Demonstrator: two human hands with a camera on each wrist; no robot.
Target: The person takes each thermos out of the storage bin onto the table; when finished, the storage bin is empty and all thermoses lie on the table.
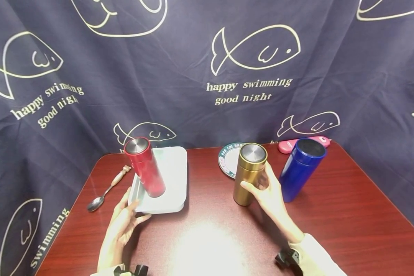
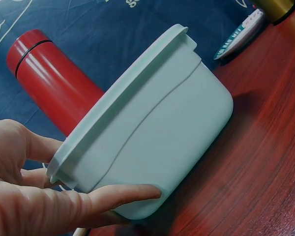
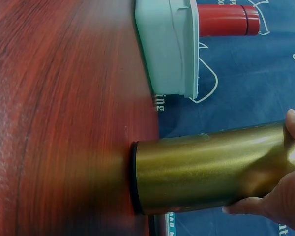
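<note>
In the head view my left hand [image 1: 123, 221] holds the near left corner of a white plastic bin [image 1: 180, 172]. The left wrist view shows its thumb along the bin's side wall [image 2: 152, 132] and other fingers near the rim. A red thermos [image 1: 146, 172] with a silver lid stands tilted inside the bin; its base is hidden in the wrist views. My right hand [image 1: 267, 193] grips a gold thermos [image 1: 243, 188] around its body, thumb on the near side. The gold thermos is upright, its base at the tabletop; whether it touches I cannot tell.
A blue thermos [image 1: 298, 172] stands just right of my right hand. Behind the gold thermos lies a round plate [image 1: 224, 163] with a green patterned rim. A pink object [image 1: 286, 147] lies at the back right, and a spoon [image 1: 107, 190] left of the bin. A dark curtain [image 1: 186, 96] hangs behind the table.
</note>
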